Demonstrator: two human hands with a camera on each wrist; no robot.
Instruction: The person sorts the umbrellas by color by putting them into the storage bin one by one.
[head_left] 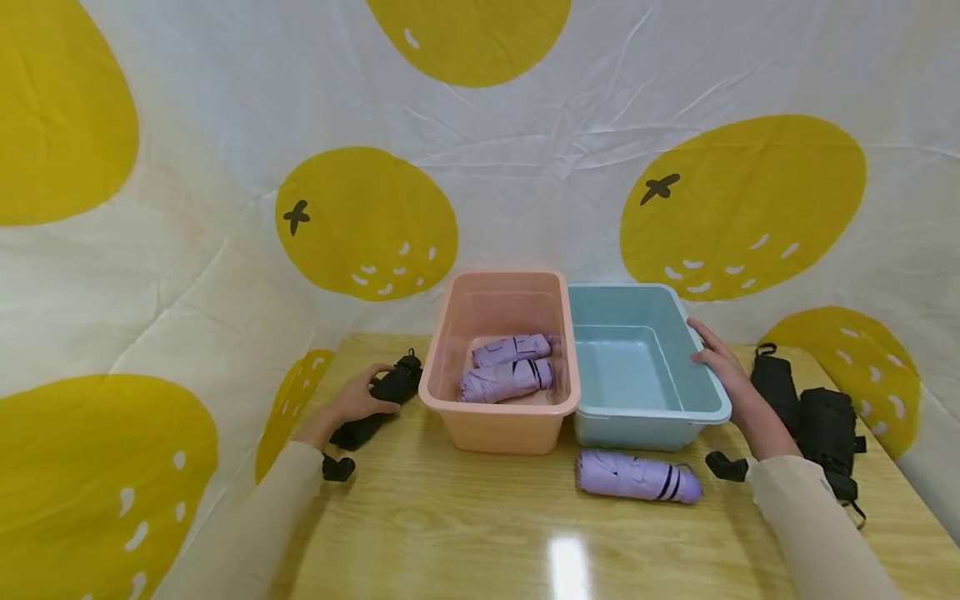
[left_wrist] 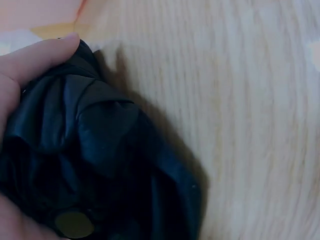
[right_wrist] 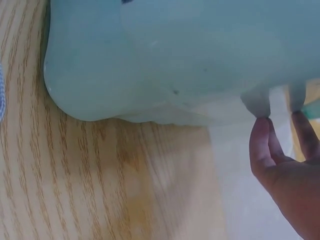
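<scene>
Yellow wood makes up the table (head_left: 465,525), and it is shiny, with a white light spot (head_left: 567,567) near my end. White cloth (head_left: 525,208) hangs behind it and on both sides, creased, with big yellow fruit (head_left: 367,242) on it. From far off, I have my left hand (head_left: 358,397) wrapped round a black umbrella (head_left: 399,382), on the table just left of the pink tub (head_left: 495,429). Two purple umbrellas (head_left: 506,381) lie in that tub. My right hand (head_left: 726,367) has its fingers a bit apart, tips touching the right edge of the blue tub (head_left: 637,429). One more purple umbrella (head_left: 637,477) lies in front. Two other black umbrellas (head_left: 825,425) lie far right.
</scene>
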